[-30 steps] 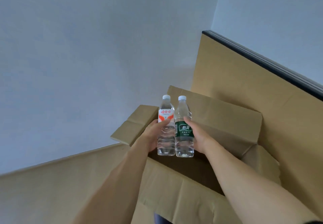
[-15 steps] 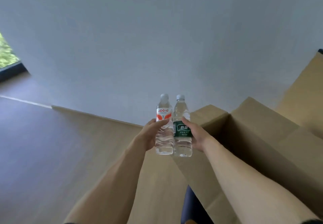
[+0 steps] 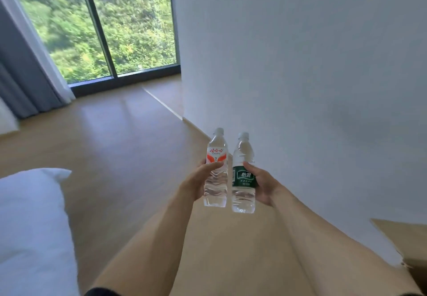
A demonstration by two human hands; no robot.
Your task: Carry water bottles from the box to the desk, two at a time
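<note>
**Water bottles, one in each fist**

Water bottles sit upright in my grip, side by side, held out over the wooden floor (image 3: 120,148). My left hand (image 3: 196,183) wraps the red-and-white-label bottle (image 3: 216,168), printed 娃哈哈; thumb across its front. My right hand (image 3: 265,186) curls round the green-label bottle (image 3: 243,175), white characters 怡寶. A cardboard box (image 3: 409,245) corner lies off right of my right fingers.

The single head-worn view looks forward and down along both arms toward floor (image 3: 120,148) and window (image 3: 129,23).
</note>
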